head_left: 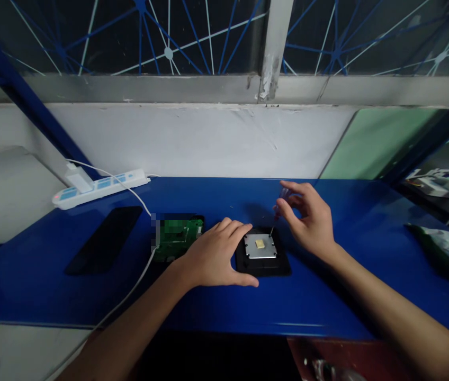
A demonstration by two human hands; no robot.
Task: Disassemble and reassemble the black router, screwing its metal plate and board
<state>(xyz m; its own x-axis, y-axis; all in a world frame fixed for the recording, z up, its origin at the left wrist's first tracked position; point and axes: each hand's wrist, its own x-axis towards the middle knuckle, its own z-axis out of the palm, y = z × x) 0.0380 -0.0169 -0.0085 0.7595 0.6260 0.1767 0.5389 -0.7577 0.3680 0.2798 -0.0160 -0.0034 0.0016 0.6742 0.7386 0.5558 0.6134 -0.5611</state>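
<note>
The spread left hand (pixel 217 255) rests at the case's (pixel 266 268) left; the right hand (pixel 311 218) pinches the screwdriver (pixel 284 194). The case looks light, stiff, best held by its rim.

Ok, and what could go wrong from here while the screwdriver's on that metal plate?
The screwdriver in the right hand could slip at the metal plate's corner and scratch it. The left hand, close beside the green circuit board, might nudge it. The white cable near the left forearm could get snagged.
</note>
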